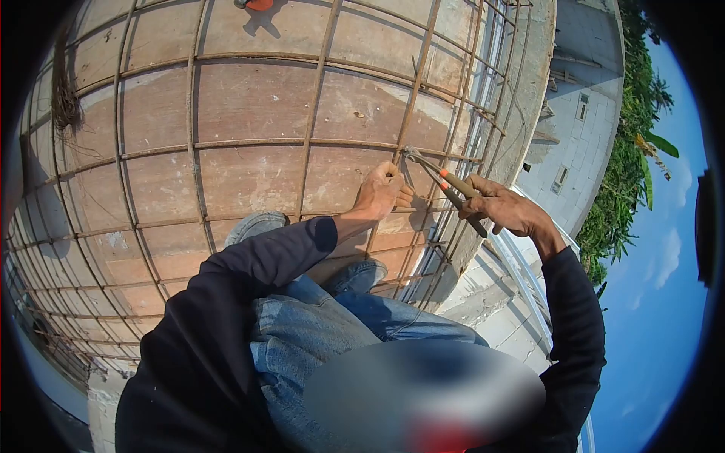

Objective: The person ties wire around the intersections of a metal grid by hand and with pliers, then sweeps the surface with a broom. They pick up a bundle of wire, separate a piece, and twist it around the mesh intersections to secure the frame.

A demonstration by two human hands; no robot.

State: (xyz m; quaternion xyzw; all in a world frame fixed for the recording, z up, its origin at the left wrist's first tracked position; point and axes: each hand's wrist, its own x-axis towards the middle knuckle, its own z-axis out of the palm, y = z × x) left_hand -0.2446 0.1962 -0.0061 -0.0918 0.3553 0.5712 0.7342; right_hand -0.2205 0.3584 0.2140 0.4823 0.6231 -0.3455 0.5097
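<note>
My right hand point(507, 208) is wrapped round the handles of a pair of pincers point(453, 185), which have worn brown grips with orange patches. The jaws of the pincers meet a crossing of two rusty rebars point(402, 136), where a small twist of wire seems to sit. Just below that crossing is my left hand point(384, 189), its thumb and forefinger curled together and the other fingers partly stretched. Whatever it may pinch is too small to make out. Under the bars lie brown plywood panels point(249, 106).
A grid of rebar point(192, 143) spreads over the panels, with my shoes point(257, 225) among the bars. A bundle of thin wire point(64, 98) lies at the left. Along the right runs a concrete edge point(529, 98), with a block wall point(585, 113) beyond. An orange object point(260, 4) shows at the top.
</note>
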